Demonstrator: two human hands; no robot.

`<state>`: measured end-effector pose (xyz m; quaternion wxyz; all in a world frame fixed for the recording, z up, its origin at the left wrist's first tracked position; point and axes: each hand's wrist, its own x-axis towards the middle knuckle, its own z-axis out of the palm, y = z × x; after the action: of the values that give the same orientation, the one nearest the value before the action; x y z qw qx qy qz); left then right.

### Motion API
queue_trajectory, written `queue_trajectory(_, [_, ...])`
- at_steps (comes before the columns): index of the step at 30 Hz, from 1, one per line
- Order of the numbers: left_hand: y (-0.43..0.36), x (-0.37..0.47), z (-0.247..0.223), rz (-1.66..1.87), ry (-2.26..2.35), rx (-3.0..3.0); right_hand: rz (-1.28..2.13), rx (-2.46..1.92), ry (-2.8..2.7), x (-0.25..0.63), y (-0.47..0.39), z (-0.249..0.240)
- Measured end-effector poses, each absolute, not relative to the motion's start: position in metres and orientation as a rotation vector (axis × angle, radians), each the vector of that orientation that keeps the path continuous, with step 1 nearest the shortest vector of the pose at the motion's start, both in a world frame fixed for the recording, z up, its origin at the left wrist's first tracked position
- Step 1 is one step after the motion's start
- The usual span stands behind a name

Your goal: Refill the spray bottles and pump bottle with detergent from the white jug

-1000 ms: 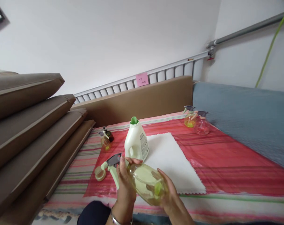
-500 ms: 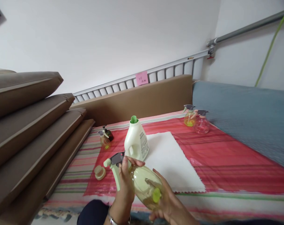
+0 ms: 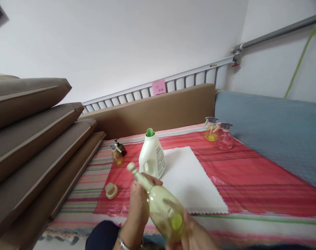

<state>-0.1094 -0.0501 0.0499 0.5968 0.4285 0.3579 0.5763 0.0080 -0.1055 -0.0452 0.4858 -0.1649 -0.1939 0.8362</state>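
Observation:
Both my hands hold a clear spray bottle with pale green liquid and a round yellow-green label. It is tilted, its pale nozzle pointing up and left. My left hand is closed around the neck and spray head, while my right hand, blurred by motion, grips the bottom. Just behind stands a large white detergent bottle, upright and without its cap, a green spout showing in its mouth. A pale round cap lies on the red cloth to the left.
A white sheet lies on the red cloth. At the back right stand a yellow spray bottle and a pink one. A small spray bottle and a dark bottle stand left. Stacked cushions rise at the left.
The spray bottle has turned about its length, so its trigger now faces differently and the nozzle sits higher and further right. Both hands stay on it.

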Motion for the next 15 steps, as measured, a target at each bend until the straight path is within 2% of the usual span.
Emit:
queue_trajectory(3, [-0.0489, -0.1123, 0.0489, 1.267, 0.822, 0.96, 2.318, -0.319, -0.339, 0.0087, -0.1063, -0.039])
queue_trajectory(9, [-0.0443, -0.1132, 0.0466, 1.301, 0.877, 0.915, 1.82, -0.442, -0.542, 0.0059, -0.1083, -0.0392])
queue_trajectory(13, [-0.0426, -0.1102, 0.0493, 1.254, 0.758, 0.919, 2.239, -0.325, -0.353, 0.0046, -0.1048, -0.0434])
queue_trajectory(15, [-0.0423, -0.1097, 0.0499, 1.294, 0.711, 0.913, 2.29, -0.323, -0.297, 0.0045, -0.1041, -0.041])
